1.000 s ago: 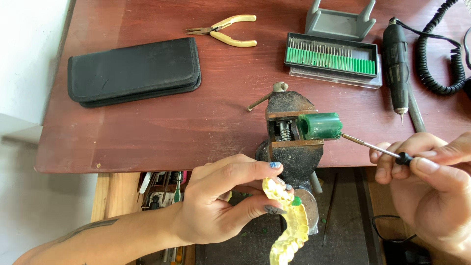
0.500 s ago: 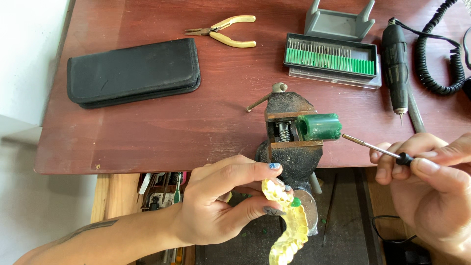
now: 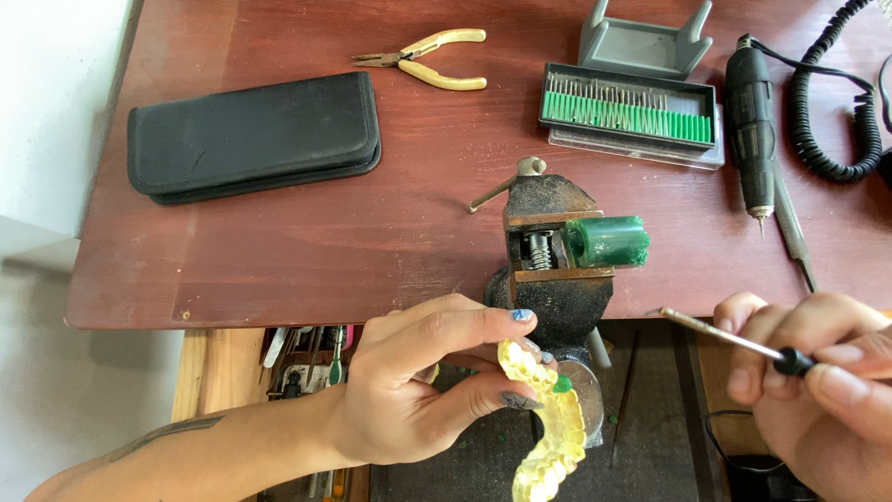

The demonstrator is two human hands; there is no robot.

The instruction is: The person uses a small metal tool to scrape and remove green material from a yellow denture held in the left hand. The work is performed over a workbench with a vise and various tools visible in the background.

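The dark red wooden surface (image 3: 372,251) fills the upper view, its front edge running just above both hands. Far left on it lies a long black zip case (image 3: 253,137), and beyond that a pair of yellow-handled pliers (image 3: 429,58). Over on the right, a tray of green-based burs (image 3: 630,113) sits in front of a grey stand (image 3: 646,42), with a black rotary handpiece (image 3: 751,121) and its coiled cord (image 3: 836,102) beside them. Clamped at the front edge is a dark bench vise (image 3: 556,270), and it grips a green wax block (image 3: 608,241) that juts out to the right (jaws tight on it, by the look). Below the edge, the left hand (image 3: 418,395) has thumb and fingers (image 3: 483,325) pinched on the top end of a translucent yellow beaded strip (image 3: 548,418), which curves downward in front of the vise, a small green bit at its upper end. The right hand (image 3: 818,390) has its fingers clenched around a thin metal tool with a black collar (image 3: 734,339), tip pointing left toward the vise, not touching it.
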